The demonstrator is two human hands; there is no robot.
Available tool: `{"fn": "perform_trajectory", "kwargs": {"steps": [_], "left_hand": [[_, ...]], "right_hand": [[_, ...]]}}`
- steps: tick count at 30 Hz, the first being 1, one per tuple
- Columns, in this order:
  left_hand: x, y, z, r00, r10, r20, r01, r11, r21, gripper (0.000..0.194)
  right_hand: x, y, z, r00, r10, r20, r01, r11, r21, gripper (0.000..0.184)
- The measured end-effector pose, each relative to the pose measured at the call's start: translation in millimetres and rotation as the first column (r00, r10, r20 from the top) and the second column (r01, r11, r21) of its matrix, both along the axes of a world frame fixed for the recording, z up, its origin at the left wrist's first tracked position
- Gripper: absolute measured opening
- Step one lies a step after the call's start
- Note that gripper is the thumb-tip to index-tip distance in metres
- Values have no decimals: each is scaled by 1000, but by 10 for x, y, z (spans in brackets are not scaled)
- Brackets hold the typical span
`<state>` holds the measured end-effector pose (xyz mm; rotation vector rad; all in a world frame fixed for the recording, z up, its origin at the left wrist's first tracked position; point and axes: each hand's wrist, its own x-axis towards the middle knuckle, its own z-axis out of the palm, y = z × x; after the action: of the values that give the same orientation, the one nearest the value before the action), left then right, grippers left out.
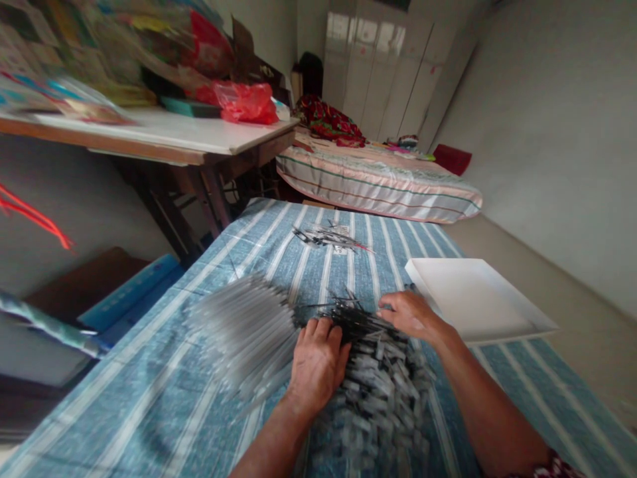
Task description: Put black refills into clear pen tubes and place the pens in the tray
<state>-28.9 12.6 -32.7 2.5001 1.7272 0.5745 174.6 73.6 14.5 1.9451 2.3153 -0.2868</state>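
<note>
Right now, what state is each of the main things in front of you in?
Dark rods: loosely heaped.
Left hand: fingers curled by the dark rods; grip unclear.
Right hand: fingers bent beside the heap; grip unclear.
Clear tubes: lying side by side, blurred.
Short pieces: jumbled pile.
White tray: lying flat.
Striped cloth: spread out.
Red bag: crumpled.
Blanket: bunched up.

A white-striped blue cloth [149,392] carries translucent tubes [249,332] (laid side by side), black sticks [355,313] and a heap of small pale pieces [388,385]. Farther off lie thin rods [326,236]; at right, a white tray [490,292].
</note>
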Motion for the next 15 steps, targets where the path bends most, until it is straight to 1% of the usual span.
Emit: {"fn": "perform_trajectory", "kwargs": {"steps": [2,4,7,10,15], "left_hand": [[-8,15,-7,1000,15,-9,-15,1000,0,16],[-17,35,-17,999,34,-16,-34,999,6,15],[-28,59,-25,999,33,-9,-33,999,41,16],[-32,62,-12,999,45,-6,-45,996,73,17],[-43,54,-19,999,51,14,-53,988,144,17]], "right_hand": [[128,-17,-17,989,-143,41,142,989,37,27],[258,-49,-43,958,-275,86,269,960,71,32],[393,-124,-117,902,-409,138,400,912,89,35],[420,-205,-230,870,-464,166,456,886,84,30],[373,-265,-386,865,-471,172,466,882,68,29]]}}
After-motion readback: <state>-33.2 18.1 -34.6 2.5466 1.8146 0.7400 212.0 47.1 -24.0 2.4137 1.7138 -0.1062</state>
